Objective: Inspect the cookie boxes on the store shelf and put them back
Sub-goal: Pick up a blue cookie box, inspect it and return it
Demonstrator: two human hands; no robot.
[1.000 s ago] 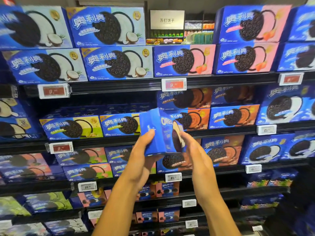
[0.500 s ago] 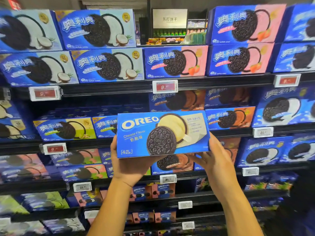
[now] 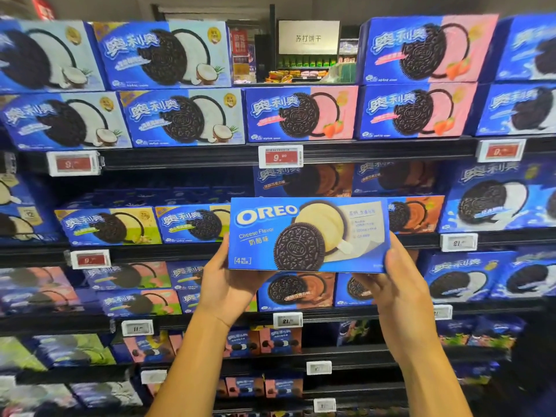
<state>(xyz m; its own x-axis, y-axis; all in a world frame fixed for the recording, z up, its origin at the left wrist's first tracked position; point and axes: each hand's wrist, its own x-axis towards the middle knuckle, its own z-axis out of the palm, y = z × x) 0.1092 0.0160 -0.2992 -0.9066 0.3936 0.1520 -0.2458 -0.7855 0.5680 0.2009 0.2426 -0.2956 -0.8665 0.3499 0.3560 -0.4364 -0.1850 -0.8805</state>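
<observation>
— Where's the box now?

— The cheese-flavour box (image 3: 310, 234) is up in front of the second shelf (image 3: 180, 251), front face square to the person, covering part of the orange chocolate boxes (image 3: 418, 213) behind it. It isn't touching the shelf; it hangs in the air between both hands.

— And the hands?

— The left hand (image 3: 224, 279) grips the lower left corner, thumb on the left edge, fingers wrapped behind. The right hand (image 3: 394, 281) clamps the lower right corner the same way, thumb up the side. Both are closed round the box.

— How far along would you say they are?

— Mid-inspection of this one, I'd judge. The front is being read; it hasn't gone back yet. There's a dark gap (image 3: 192, 191) in the row above the yellow boxes (image 3: 108, 225) to the left, which looks like a likely home, though I can't tell for sure. Whether other boxes were checked, nothing here shows.

— Anything different from a moment ago?

— A second ago the box was turned edge-on, its narrow end towards the person. Half a second ago it had already swung round to show the front. Since then it has held that pose and sits a touch further right, and the grip looks the same. The price tags (image 3: 280, 156) and stacked boxes around it look undisturbed.
</observation>
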